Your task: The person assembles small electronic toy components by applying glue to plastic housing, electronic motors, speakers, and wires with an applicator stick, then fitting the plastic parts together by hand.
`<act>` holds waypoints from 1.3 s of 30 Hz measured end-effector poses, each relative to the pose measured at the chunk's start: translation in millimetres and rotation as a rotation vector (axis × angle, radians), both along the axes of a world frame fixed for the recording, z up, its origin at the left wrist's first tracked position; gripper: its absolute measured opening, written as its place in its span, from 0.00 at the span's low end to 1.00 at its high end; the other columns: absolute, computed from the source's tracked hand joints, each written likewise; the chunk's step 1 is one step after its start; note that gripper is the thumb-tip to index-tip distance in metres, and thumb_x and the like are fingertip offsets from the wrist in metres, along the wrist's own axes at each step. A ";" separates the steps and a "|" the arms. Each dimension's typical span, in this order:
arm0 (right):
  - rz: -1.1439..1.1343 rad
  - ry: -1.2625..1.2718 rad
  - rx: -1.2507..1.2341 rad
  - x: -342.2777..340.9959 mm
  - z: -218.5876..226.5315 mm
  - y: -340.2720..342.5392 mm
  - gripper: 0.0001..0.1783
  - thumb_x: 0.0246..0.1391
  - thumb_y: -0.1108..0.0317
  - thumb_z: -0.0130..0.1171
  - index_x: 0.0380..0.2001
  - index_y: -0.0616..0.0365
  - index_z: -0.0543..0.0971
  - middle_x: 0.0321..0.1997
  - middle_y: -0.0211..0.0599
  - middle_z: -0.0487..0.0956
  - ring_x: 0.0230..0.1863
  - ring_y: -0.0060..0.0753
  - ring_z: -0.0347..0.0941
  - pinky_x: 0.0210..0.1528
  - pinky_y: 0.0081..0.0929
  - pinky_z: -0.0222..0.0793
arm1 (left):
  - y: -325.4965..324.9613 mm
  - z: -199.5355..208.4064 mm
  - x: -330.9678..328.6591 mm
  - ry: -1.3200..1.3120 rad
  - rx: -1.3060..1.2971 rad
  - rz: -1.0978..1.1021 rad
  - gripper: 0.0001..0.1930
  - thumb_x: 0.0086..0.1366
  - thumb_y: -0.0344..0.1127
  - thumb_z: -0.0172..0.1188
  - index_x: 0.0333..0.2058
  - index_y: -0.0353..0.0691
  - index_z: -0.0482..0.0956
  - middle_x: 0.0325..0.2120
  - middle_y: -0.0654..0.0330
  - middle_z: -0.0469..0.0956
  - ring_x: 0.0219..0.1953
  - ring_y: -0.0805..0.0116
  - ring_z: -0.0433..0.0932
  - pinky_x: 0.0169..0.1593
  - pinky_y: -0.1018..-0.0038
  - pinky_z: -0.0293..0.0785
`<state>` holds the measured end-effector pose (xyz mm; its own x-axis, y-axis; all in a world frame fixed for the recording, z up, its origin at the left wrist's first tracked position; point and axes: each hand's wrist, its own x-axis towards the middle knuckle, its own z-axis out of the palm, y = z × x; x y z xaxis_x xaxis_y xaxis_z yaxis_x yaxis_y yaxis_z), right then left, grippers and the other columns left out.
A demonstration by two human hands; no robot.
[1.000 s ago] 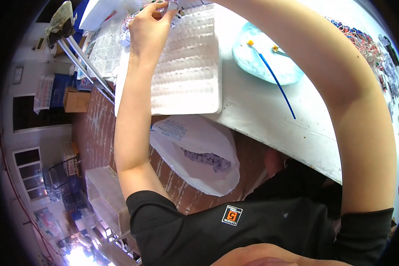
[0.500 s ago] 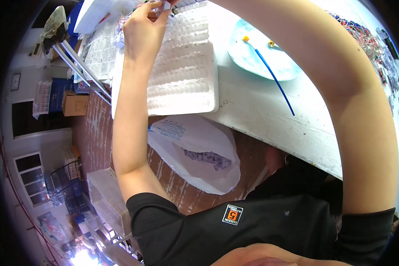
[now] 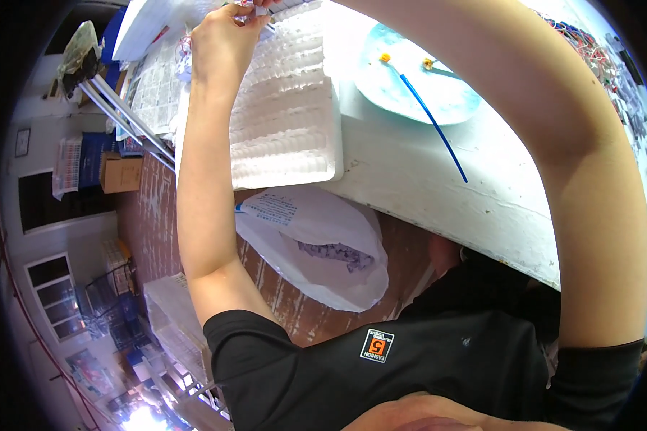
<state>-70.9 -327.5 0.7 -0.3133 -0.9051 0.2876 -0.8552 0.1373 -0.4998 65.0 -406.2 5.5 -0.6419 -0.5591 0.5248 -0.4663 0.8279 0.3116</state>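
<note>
The left hand [image 3: 223, 39] pinches a small white piece [image 3: 260, 10] by the far end of the white tray [image 3: 287, 147]. I can't tell which way its long side points, or how the unseen right hand grips.

far left: small white piece [image 3: 261, 11] pinched by left hand [image 3: 224, 39] near ridged white tray [image 3: 334, 147] | right: blue stick [image 3: 433, 121] laid across pale-blue dish [image 3: 370, 87] | near: white bag [image 3: 305, 269] seen beside table [image 3: 410, 190]

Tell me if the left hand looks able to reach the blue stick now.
Probably yes: the blue stick lies uncovered, its near end past the pale plate, though the left hand seems occupied.
</note>
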 end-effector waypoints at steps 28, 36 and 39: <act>0.203 -0.322 0.087 48.6 24.1 389.2 0.12 0.59 0.67 0.59 0.40 0.64 0.83 0.36 0.50 0.82 0.39 0.52 0.79 0.44 0.39 0.74 | -22.0 0.6 -8.1 -0.232 -0.091 0.164 0.19 0.59 0.45 0.66 0.44 0.39 0.84 0.33 0.46 0.83 0.39 0.54 0.83 0.48 0.64 0.77; -0.169 -0.303 0.100 24.1 17.9 521.4 0.12 0.56 0.73 0.62 0.44 0.64 0.83 0.38 0.45 0.83 0.42 0.41 0.80 0.47 0.30 0.73 | 149.4 87.0 87.4 0.412 0.018 0.020 0.15 0.71 0.36 0.57 0.51 0.32 0.80 0.33 0.54 0.85 0.33 0.71 0.84 0.39 0.78 0.80; -0.285 -0.326 0.038 9.2 -1.3 537.5 0.12 0.57 0.74 0.62 0.43 0.64 0.83 0.40 0.44 0.84 0.43 0.35 0.81 0.49 0.27 0.73 | 223.0 45.2 87.8 0.471 0.279 -0.182 0.13 0.71 0.33 0.57 0.50 0.35 0.81 0.34 0.58 0.84 0.35 0.74 0.83 0.40 0.78 0.80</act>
